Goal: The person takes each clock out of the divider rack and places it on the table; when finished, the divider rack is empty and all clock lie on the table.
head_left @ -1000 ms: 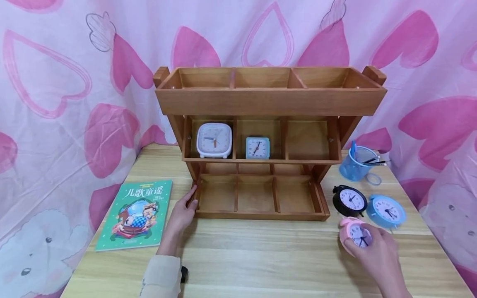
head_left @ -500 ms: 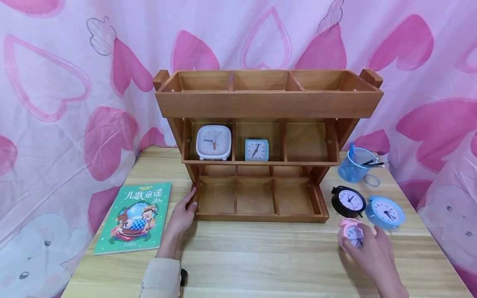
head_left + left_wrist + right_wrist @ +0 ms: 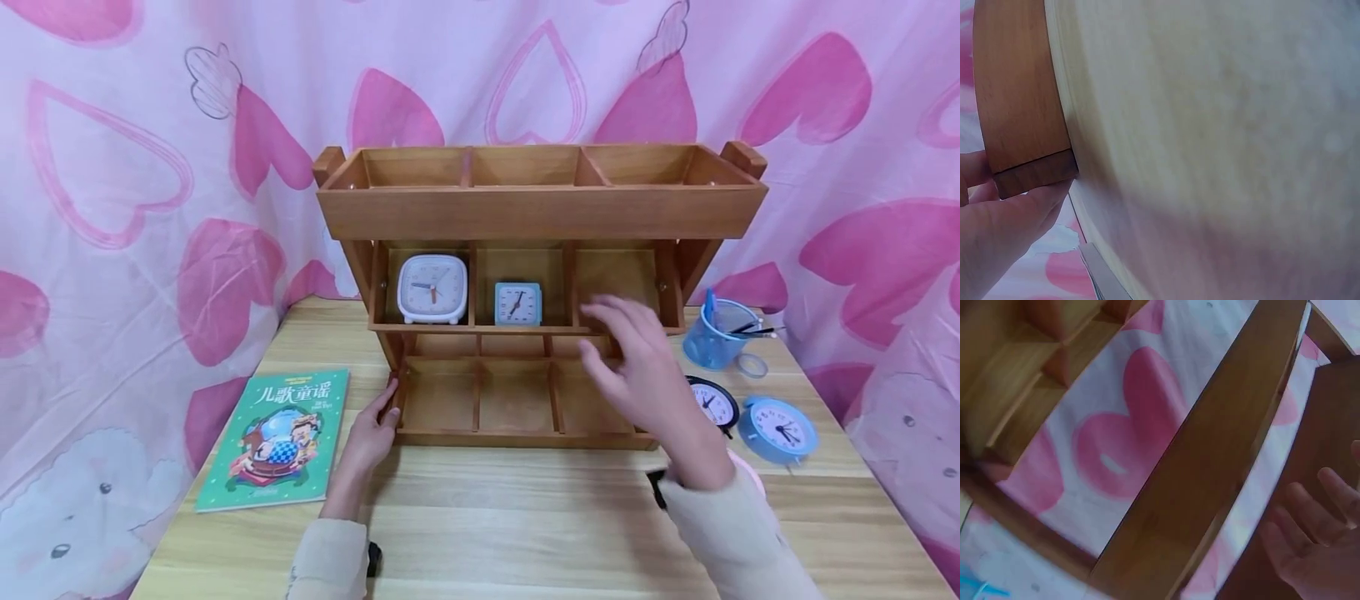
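Observation:
My left hand rests against the lower left side of a brown wooden tiered shelf. Thumb and fingers touch that side's end in the left wrist view. My right hand is raised with nothing in it, fingers spread, in front of the shelf's right-hand compartments. A white alarm clock and a small teal square clock stand in the middle tier's left and centre compartments. The pink alarm clock is mostly hidden behind my right forearm. Beyond it are a black clock and a blue clock.
A green children's book lies on the wooden table left of the shelf. At the back right a blue mesh pen cup holds pens, with a light ring beside it. A pink heart-patterned curtain hangs behind.
My right hand has let go of the pink clock and moved up and left, in front of the shelf. The left hand stays at the shelf's side.

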The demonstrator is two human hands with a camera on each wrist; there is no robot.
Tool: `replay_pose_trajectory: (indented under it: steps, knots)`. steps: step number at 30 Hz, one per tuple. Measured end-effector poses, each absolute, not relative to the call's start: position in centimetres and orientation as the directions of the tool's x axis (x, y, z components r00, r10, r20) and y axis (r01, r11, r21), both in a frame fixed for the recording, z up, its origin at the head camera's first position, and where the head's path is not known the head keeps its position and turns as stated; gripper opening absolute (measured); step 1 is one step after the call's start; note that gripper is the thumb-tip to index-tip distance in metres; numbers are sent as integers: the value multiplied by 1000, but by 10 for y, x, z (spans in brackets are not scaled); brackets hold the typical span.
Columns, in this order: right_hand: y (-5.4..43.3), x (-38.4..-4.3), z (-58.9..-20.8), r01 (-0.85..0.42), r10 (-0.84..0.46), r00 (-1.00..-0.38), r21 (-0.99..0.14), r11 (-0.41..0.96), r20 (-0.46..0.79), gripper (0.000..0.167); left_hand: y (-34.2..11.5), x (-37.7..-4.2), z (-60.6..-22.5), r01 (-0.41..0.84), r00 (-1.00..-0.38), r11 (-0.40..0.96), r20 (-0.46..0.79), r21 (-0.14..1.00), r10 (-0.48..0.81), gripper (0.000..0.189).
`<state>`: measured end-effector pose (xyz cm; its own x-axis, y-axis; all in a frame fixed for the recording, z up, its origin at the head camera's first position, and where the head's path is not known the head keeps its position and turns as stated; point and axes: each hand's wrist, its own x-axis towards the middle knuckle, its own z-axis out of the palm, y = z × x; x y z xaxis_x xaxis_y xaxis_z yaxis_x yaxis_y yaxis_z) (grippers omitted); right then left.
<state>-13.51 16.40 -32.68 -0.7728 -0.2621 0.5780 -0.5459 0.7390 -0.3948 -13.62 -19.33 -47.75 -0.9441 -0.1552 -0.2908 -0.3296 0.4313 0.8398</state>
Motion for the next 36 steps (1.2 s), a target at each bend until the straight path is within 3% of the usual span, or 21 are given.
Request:
replay_pose_trajectory:
  steps: [3, 7, 15, 30, 36]
  knots:
    - [149, -166, -321, -598, -335, -745, -355, 719, 577, 40, -192, -136, -478, -342, -940, 418, -303, 841, -158, 52]
    - [134, -197, -324, -585, -395, -771, -309, 750, 500, 41, -193, -135, -477, -345, -939, 419, -305, 840, -161, 52]
    - [120, -214, -332, -537, -411, -823, -303, 787, 393, 44, -196, -134, -479, -326, -945, 426, -296, 844, -137, 52]
    - [127, -214, -332, -572, -328, -810, -534, 623, 486, 22, -196, -138, -477, -326, -944, 455, -308, 829, -115, 53]
    - [137, -197, -327, -658, -243, -725, -544, 521, 644, 27, -196, -136, -478, -302, -952, 465, -289, 832, -100, 53]
